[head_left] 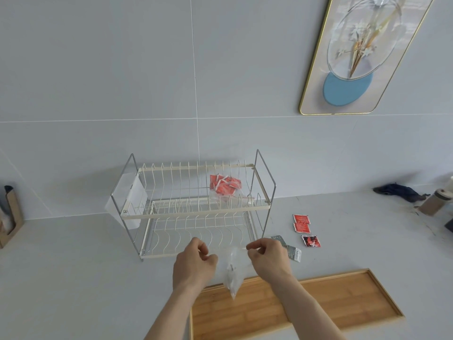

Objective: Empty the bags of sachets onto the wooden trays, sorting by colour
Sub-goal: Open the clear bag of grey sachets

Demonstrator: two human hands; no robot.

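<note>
My left hand (195, 262) and my right hand (268, 258) each pinch a top edge of a clear plastic bag (232, 273), which hangs between them above the near end of a wooden tray (331, 298). The bag holds a few small grey things. A second clear bag of red sachets (224, 185) lies on the upper tier of a wire dish rack (196, 209). Three red sachets (302, 223) lie loose on the counter right of the rack. Grey sachets (293, 251) lie just behind my right hand.
A dark cloth (399, 192) and a cup (435, 202) sit at the far right of the counter. A cardboard box (11, 217) stands at the left edge. A framed picture (362, 55) hangs on the tiled wall.
</note>
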